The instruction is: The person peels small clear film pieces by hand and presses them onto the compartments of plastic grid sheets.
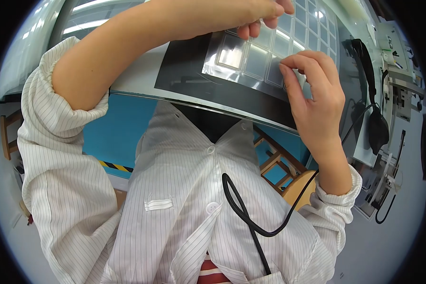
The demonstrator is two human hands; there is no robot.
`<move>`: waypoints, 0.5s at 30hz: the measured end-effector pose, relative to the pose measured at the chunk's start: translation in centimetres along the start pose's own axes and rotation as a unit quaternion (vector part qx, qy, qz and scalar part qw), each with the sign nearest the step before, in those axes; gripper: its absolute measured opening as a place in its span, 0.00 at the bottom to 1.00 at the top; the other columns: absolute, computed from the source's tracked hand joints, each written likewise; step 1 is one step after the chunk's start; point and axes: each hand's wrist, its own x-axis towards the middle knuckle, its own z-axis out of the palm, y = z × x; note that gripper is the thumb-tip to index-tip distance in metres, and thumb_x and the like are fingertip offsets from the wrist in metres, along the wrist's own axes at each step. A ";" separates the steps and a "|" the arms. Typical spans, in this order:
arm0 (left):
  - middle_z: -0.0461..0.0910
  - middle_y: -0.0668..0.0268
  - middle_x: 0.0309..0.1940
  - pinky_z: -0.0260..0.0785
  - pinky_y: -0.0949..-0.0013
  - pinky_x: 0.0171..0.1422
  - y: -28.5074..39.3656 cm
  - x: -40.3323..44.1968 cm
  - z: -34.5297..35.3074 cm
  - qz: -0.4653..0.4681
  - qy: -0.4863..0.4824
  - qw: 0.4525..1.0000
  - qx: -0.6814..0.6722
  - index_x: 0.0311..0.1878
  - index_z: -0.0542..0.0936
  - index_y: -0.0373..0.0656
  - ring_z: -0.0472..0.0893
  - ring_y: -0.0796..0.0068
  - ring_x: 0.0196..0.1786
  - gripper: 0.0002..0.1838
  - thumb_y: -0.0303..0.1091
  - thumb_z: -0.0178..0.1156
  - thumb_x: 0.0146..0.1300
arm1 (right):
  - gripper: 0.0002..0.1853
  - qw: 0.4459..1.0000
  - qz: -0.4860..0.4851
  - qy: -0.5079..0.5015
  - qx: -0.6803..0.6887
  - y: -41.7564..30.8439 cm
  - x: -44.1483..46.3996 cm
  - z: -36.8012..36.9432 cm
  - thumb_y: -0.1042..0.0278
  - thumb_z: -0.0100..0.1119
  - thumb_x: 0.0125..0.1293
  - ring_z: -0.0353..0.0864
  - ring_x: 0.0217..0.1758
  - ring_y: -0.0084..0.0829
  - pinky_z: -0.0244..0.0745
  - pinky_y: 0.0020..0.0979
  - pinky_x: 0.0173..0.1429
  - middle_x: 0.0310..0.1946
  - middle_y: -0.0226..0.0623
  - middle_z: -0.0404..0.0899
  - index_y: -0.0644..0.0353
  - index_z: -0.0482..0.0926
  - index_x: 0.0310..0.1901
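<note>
A clear plastic sheet with a grid of square cells (pixel 254 61) lies on a black mat (pixel 184 71) on the worktop. My right hand (pixel 319 85) is over the sheet's near right part, its thumb and index finger closed in a pinch at the edge of one cell. Whatever is between those fingertips is too small to make out. Farther up, my left hand (pixel 265 16) reaches across the sheet with its fingers curled in over the cells. Its fingertips are partly cut off by the frame's top edge, and anything in them is hidden.
A black strap-like item (pixel 378 128) with a cable hangs at the worktop's right edge. A black cable (pixel 251 222) loops across my striped coat. A wooden stool (pixel 298 189) stands below on the right, and equipment (pixel 402 85) is farther right.
</note>
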 end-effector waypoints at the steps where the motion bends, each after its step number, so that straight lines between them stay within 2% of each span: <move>1: 0.81 0.65 0.33 0.76 0.78 0.33 0.0 0.0 -0.1 0.000 0.000 1.000 0.000 0.56 0.78 0.30 0.79 0.81 0.29 0.13 0.30 0.56 0.78 | 0.08 1.000 0.008 -0.003 -0.002 0.0 0.0 -0.1 0.79 0.70 0.63 0.82 0.40 0.32 0.77 0.30 0.43 0.42 0.37 0.83 0.63 0.85 0.44; 6: 0.81 0.64 0.32 0.76 0.77 0.33 0.0 0.2 -0.1 -0.007 -0.003 1.000 0.001 0.56 0.78 0.29 0.80 0.80 0.29 0.13 0.30 0.56 0.77 | 0.09 1.000 0.019 0.017 -0.010 -0.2 0.0 0.1 0.80 0.71 0.62 0.82 0.41 0.33 0.78 0.30 0.44 0.42 0.37 0.83 0.63 0.85 0.44; 8: 0.81 0.64 0.32 0.76 0.77 0.32 -0.5 0.4 -0.2 -0.003 -0.006 1.000 -0.002 0.55 0.78 0.29 0.80 0.80 0.29 0.13 0.30 0.56 0.77 | 0.09 0.999 -0.030 0.015 -0.027 0.1 0.0 0.1 0.80 0.71 0.62 0.82 0.42 0.33 0.78 0.30 0.45 0.42 0.37 0.83 0.62 0.86 0.44; 11: 0.81 0.64 0.32 0.76 0.77 0.32 -0.3 0.2 -0.1 0.000 -0.012 1.000 -0.005 0.55 0.78 0.29 0.80 0.80 0.28 0.13 0.30 0.57 0.76 | 0.10 1.000 0.005 0.003 -0.003 -0.1 -0.1 -0.1 0.80 0.72 0.61 0.82 0.43 0.34 0.78 0.31 0.47 0.42 0.37 0.83 0.62 0.87 0.45; 15: 0.81 0.64 0.31 0.75 0.77 0.31 0.3 0.0 -0.1 -0.009 -0.016 1.000 0.006 0.55 0.78 0.29 0.79 0.80 0.28 0.13 0.29 0.57 0.76 | 0.10 1.000 -0.006 0.023 -0.012 -0.2 0.1 0.1 0.81 0.71 0.61 0.81 0.44 0.35 0.77 0.31 0.48 0.42 0.37 0.83 0.63 0.87 0.45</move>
